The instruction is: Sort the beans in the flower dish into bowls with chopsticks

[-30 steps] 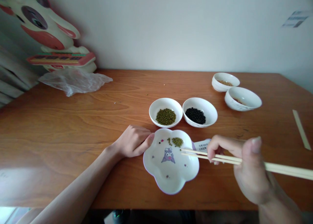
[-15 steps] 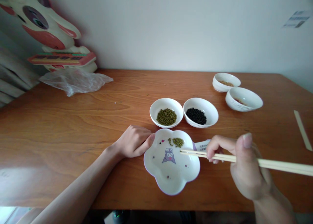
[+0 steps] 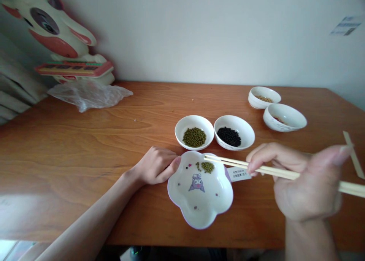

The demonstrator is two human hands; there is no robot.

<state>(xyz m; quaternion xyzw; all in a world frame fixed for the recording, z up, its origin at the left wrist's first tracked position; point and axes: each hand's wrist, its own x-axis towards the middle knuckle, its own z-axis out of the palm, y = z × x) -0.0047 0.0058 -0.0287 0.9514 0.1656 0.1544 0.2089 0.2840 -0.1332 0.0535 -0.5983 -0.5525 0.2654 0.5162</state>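
Observation:
My left hand (image 3: pixel 159 165) is closed at the left rim of a flower-shaped white dish (image 3: pixel 185 207) with a purple edge, thumb over the rim. A small heap of green mung beans (image 3: pixel 208 167) lies in its upper part, a few strays beside it. My right hand (image 3: pixel 299 177) grips a pair of wooden chopsticks (image 3: pixel 239 164), their tips together above the dish's far rim. A tiny speck shows at the tips; I cannot tell if it is a bean. Just beyond the dish stand a bowl of mung beans (image 3: pixel 194 137) and a bowl of black beans (image 3: pixel 229 136).
Two more white bowls, one with tan contents (image 3: pixel 264 99) and one with reddish contents (image 3: pixel 281 120), stand at the back right. A pale strip (image 3: pixel 354 155) lies at far right. A clear plastic bag (image 3: pixel 88 95) and a cow-shaped toy keyboard (image 3: pixel 76 67) are at back left.
My right hand has moved up and to the right, and the chopstick tips have risen from inside the dish to above its far rim. My left hand stays put.

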